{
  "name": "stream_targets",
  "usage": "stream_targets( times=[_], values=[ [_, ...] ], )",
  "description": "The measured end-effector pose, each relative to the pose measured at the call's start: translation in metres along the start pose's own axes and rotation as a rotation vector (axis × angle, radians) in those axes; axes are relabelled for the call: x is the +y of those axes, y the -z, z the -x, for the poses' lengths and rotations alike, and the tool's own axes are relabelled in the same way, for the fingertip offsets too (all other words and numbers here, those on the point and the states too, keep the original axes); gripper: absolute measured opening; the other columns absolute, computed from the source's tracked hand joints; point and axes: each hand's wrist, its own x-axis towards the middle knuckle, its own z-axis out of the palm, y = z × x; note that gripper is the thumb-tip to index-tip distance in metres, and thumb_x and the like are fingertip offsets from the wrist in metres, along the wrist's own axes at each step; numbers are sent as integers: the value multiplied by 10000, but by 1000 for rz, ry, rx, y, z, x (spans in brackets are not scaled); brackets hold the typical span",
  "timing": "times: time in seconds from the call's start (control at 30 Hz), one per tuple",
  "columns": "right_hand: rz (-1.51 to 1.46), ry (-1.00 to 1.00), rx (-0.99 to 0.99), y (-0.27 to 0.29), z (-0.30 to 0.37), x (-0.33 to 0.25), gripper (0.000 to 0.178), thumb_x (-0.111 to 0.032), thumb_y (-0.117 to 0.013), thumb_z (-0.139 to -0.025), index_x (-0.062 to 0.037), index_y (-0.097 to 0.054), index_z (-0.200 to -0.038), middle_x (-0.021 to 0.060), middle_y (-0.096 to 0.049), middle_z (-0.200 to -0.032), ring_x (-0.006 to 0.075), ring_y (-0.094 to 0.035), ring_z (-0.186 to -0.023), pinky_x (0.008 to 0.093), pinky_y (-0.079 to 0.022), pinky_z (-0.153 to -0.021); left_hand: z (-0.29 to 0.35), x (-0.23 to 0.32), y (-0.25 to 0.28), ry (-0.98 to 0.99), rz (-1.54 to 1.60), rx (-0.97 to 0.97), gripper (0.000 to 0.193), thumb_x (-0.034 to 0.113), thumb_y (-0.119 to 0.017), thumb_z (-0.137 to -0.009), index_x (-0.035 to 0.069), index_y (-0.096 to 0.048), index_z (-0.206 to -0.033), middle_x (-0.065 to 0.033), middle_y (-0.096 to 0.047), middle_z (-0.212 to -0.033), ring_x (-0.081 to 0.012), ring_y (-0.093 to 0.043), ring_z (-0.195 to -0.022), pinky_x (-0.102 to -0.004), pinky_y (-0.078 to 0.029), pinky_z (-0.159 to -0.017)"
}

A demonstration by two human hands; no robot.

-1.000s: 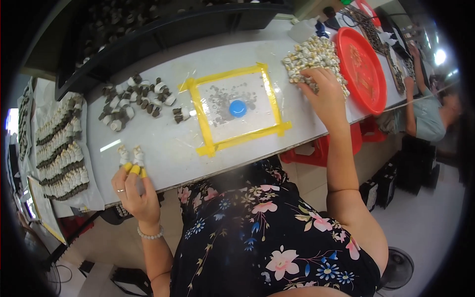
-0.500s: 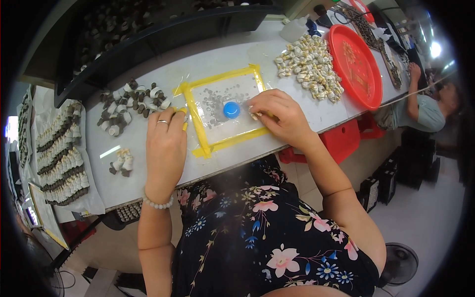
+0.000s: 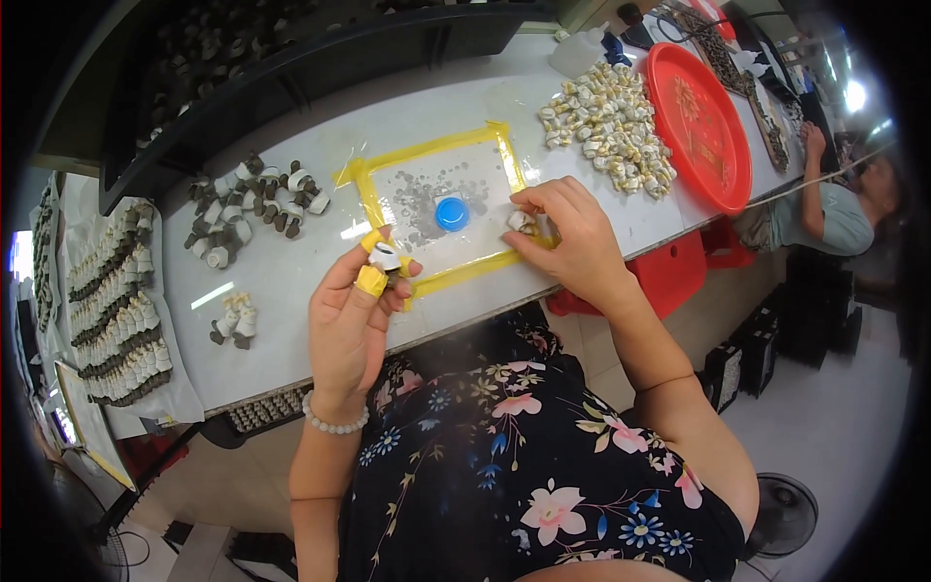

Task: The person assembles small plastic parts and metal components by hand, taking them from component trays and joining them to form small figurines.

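Observation:
My left hand (image 3: 347, 325), with yellow wraps on its fingertips, is closed on a small white-and-dark figurine part (image 3: 385, 256), raised over the near left corner of a yellow tape frame (image 3: 427, 146). Between the thumb and fingers of my right hand (image 3: 580, 238) is a small white figurine part (image 3: 524, 223), at the frame's right side. A round blue cap (image 3: 452, 214) stands inside the frame among dark spots, between my hands. Left of the frame lies a pile of white-and-dark parts (image 3: 242, 209). Several joined figurines (image 3: 233, 320) lie nearer, left of my left hand.
Many white-and-yellow parts (image 3: 611, 126) are heaped at the far right beside a red tray (image 3: 698, 136). Rows of figurines (image 3: 116, 301) line the left end. A black bin (image 3: 320, 73) stands at the back. A person (image 3: 824, 209) sits beyond a red stool (image 3: 669, 272).
My left hand has come nearer and turned palm up, bringing the white-and-dark part into view. My right hand has shifted slightly right, its white part now showing more.

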Motion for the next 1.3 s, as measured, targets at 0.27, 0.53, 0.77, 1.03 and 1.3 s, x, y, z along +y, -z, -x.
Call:
stream_targets(
  times=[0.27,0.53,0.77,1.03,1.3],
  values=[
    [23,124,30,1,-1,8,216,-38,-712,-683,-31,-656,-892,81,-617,-850,236,-568,-787,331,-469,-694,-2,-13,4,-39,30,-28,300,93,-539,-927,-10,-494,-1205,-155,-630,-995,-142,-584,-804,-245,-465,-714],
    [-148,240,-52,-13,-35,-8,208,-39,-686,-682,-63,-672,-888,57,-606,-828,227,-570,-760,333,-463,-695,-1,-13,-1,-82,134,-15,289,97,-538,-928,-9,-497,-1194,-103,-597,-999,-157,-576,-779,-250,-458,-683],
    [66,362,-136,-11,-45,-11,175,-70,-675,-677,-84,-666,-852,35,-571,-780,224,-565,-752,339,-446,-681,0,-18,7,-123,121,-83,335,91,-566,-914,-16,-484,-1221,-72,-580,-987,-135,-545,-731,-238,-443,-636],
    [107,410,-144,-12,-47,-13,165,-60,-669,-685,-73,-665,-849,42,-572,-786,229,-562,-757,339,-448,-671,4,-19,1,-149,55,-69,314,147,-545,-936,-34,-516,-1191,-71,-598,-887,-114,-546,-709,-226,-441,-614],
    [-452,51,-95,-12,-30,-14,231,-38,-650,-788,-19,-674,-1017,96,-636,-896,186,-596,-819,276,-466,-732,3,-20,4,-64,45,-50,244,167,-538,-942,-15,-553,-1105,-131,-645,-889,-139,-578,-678,-243,-463,-614]
  ],
)
